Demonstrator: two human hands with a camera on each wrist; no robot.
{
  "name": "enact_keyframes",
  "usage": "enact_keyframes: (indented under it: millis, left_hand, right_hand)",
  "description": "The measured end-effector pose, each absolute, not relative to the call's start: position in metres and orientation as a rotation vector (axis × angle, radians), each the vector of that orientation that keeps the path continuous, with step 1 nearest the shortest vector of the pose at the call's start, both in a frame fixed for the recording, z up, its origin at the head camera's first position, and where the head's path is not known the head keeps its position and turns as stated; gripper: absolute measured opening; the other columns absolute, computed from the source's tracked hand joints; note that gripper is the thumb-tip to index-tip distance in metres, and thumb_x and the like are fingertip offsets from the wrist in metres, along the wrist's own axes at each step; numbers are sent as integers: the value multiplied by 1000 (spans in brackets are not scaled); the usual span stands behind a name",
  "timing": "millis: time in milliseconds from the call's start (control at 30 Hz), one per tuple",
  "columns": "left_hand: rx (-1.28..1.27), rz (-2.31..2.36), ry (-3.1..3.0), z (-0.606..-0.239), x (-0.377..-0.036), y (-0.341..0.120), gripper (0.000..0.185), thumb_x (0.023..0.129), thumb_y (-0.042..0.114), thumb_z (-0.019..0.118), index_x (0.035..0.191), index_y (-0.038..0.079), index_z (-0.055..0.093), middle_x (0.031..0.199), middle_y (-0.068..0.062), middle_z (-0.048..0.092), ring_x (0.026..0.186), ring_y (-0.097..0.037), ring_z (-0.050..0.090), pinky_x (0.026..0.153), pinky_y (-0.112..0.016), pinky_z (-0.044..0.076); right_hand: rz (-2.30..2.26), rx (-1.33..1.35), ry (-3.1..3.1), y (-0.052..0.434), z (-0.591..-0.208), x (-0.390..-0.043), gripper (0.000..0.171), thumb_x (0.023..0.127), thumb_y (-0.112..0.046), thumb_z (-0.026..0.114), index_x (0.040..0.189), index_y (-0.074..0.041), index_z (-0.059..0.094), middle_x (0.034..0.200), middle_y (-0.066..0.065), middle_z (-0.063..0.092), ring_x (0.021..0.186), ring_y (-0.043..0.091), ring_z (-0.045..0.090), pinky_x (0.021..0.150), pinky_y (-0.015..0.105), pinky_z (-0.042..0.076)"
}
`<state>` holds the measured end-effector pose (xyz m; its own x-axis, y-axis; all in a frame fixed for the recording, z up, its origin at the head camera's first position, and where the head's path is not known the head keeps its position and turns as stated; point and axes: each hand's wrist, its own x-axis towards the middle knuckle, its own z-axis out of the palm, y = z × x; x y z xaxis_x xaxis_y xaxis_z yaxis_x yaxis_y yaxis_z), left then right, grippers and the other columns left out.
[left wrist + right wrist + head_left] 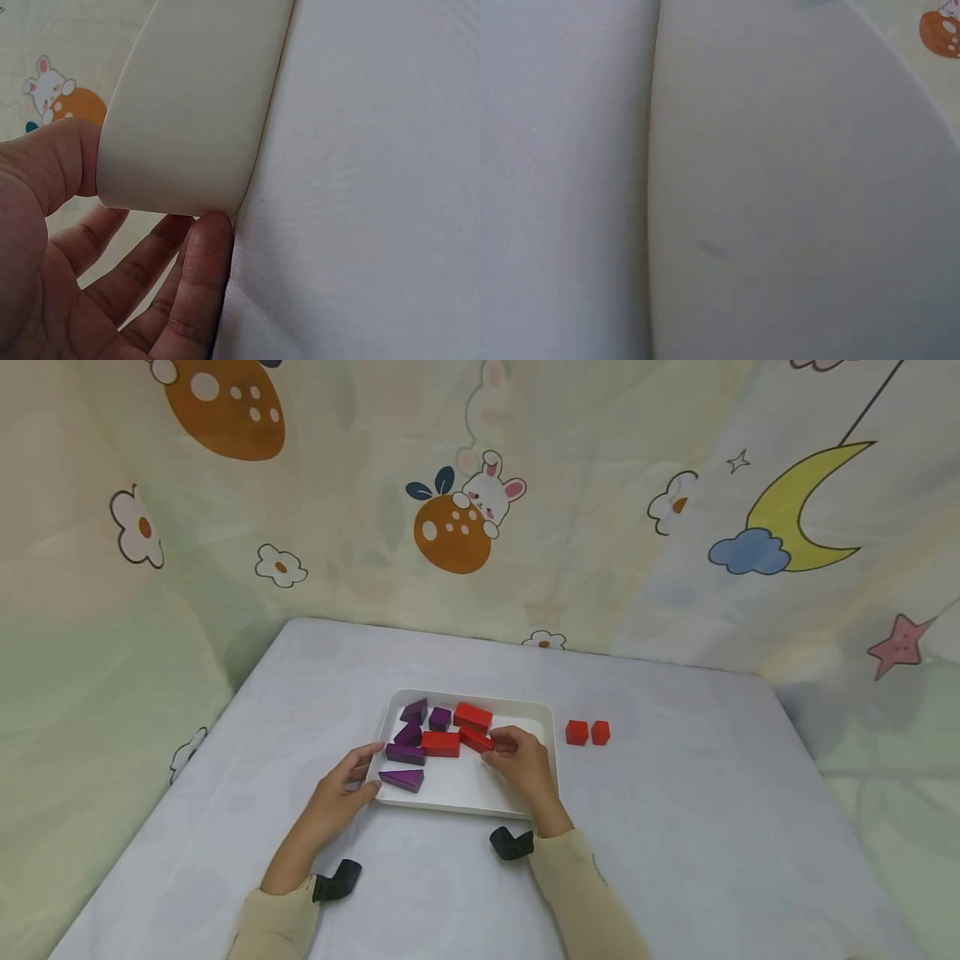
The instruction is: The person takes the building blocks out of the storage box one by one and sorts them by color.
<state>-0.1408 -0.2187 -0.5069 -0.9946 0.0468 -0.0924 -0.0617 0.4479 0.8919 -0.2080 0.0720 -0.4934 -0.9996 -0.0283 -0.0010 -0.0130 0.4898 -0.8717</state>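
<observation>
A white tray sits on the table with red and purple blocks in its left and middle part. My right hand reaches over its right side and pinches a slim red block at its right end. That block lies beside a red rectangular block, just below another red block. My left hand touches the tray's left wall, thumb and fingers spread apart. In the left wrist view the left hand's fingertips rest against the tray wall. The right wrist view shows only the tray's outer wall, without the hand.
Several purple blocks lie along the tray's left side, including a wedge near the front and a small cube. Outside, right of the tray, two red blocks stand on the white table. A printed curtain hangs behind.
</observation>
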Motion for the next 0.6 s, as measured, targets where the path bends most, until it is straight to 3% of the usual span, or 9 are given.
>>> enact_keyframes:
  millis: [267, 600]
  left_hand:
    - [-2, 1585, 2592, -509, -142, -218, 57, 104, 8, 64, 160, 13, 50, 151, -27, 59, 134, -41, 60, 106, -58, 53]
    - [-1, 1584, 2597, -507, -141, -219, 57, 104, 8, 65, 159, 12, 50, 152, -27, 59, 135, -42, 60, 106, -58, 53]
  right_hand:
    - [-1498, -63, 2860, 72, -496, -208, 19, 95, 4, 77, 114, 1, 78, 106, 17, 79, 101, 33, 75, 96, 48, 61]
    - [-1522, -162, 2929, 91, -470, -191, 25, 96, 2, 79, 121, -3, 78, 116, 17, 78, 106, 35, 74, 91, 48, 64]
